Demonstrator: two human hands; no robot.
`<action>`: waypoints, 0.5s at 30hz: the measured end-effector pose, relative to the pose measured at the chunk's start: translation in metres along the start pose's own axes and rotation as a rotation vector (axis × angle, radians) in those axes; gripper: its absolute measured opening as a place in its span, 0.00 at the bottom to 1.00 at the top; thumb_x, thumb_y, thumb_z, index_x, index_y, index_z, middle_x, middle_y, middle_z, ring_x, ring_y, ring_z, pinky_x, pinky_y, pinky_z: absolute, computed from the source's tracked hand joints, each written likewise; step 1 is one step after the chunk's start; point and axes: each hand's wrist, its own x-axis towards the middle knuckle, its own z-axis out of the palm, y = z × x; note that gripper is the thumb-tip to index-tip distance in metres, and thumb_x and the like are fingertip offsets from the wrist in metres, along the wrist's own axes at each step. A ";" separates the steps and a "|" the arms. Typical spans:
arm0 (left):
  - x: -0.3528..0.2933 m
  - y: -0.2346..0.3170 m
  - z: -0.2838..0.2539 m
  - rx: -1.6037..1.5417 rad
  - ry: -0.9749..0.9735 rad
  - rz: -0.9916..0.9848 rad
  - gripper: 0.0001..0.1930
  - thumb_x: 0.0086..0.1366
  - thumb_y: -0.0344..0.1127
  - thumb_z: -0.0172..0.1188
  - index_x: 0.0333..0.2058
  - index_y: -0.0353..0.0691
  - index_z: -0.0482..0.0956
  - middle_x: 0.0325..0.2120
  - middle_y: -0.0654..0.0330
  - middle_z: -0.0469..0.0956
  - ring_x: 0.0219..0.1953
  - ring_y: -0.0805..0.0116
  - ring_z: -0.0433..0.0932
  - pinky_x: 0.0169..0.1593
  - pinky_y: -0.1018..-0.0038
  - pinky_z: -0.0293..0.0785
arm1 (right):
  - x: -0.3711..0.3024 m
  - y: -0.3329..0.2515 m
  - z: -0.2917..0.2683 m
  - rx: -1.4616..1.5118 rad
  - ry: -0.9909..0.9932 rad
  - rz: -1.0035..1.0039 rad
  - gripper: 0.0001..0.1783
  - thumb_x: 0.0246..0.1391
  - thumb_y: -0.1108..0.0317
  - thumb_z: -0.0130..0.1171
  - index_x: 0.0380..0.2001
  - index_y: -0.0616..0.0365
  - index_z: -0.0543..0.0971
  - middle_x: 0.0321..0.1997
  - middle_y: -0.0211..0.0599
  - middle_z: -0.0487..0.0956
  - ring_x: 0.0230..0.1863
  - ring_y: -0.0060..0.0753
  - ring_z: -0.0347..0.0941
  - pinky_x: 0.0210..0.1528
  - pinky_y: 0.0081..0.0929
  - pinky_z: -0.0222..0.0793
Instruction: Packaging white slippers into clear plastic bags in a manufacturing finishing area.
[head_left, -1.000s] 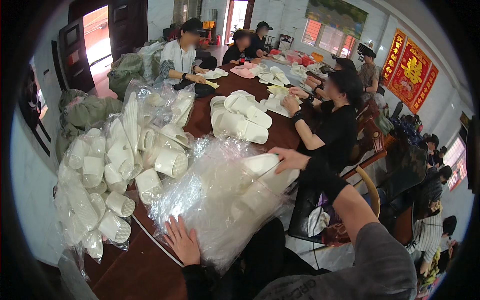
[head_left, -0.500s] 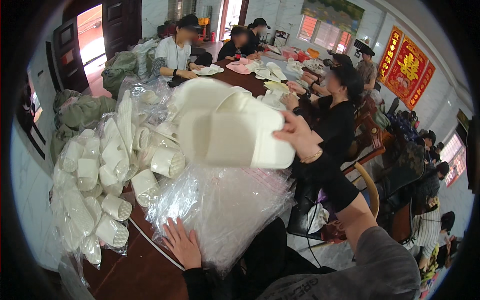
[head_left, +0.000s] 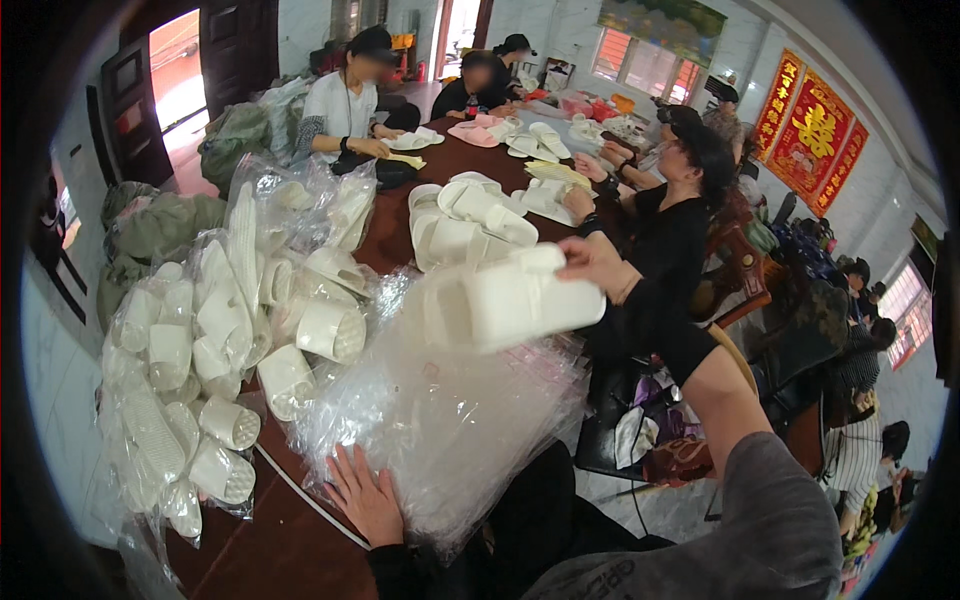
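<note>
- Right hand [head_left: 598, 262] grips a pair of white slippers [head_left: 510, 300], raised just left of it.
- Left hand [head_left: 365, 495], fingers spread, presses flat on a clear plastic bag [head_left: 450, 420] (crumpled) lying just beyond it on the table [head_left: 290, 545].

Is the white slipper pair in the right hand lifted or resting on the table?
Lifted: the right hand holds the white slipper pair in the air above the crinkled clear plastic bags.
</note>
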 end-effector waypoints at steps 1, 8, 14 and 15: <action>0.001 0.005 0.000 -0.004 0.006 -0.009 0.29 0.65 0.44 0.51 0.64 0.46 0.60 0.68 0.55 0.50 0.70 0.52 0.45 0.68 0.48 0.41 | 0.016 0.017 -0.031 -0.171 0.137 -0.037 0.22 0.49 0.69 0.67 0.48 0.57 0.74 0.32 0.28 0.79 0.33 0.18 0.74 0.34 0.19 0.70; 0.015 0.018 0.011 -0.040 0.046 0.049 0.31 0.63 0.50 0.55 0.63 0.48 0.62 0.66 0.55 0.54 0.69 0.53 0.49 0.66 0.45 0.48 | 0.060 -0.021 -0.034 -0.379 0.599 -0.461 0.33 0.53 0.73 0.58 0.62 0.57 0.63 0.58 0.42 0.70 0.63 0.34 0.63 0.64 0.36 0.59; -0.004 -0.012 -0.009 -0.222 0.064 -0.007 0.31 0.65 0.48 0.53 0.64 0.45 0.60 0.67 0.53 0.53 0.69 0.51 0.47 0.66 0.43 0.43 | -0.004 0.009 0.220 -0.710 -0.551 -0.455 0.43 0.48 0.51 0.65 0.65 0.49 0.60 0.71 0.50 0.51 0.72 0.58 0.45 0.68 0.52 0.48; -0.004 -0.020 -0.012 -0.416 0.049 -0.047 0.31 0.65 0.46 0.55 0.64 0.44 0.60 0.66 0.52 0.55 0.68 0.51 0.51 0.66 0.46 0.46 | -0.011 0.016 0.240 -0.859 -0.635 -0.351 0.44 0.46 0.48 0.65 0.65 0.45 0.60 0.72 0.49 0.47 0.72 0.59 0.41 0.67 0.58 0.46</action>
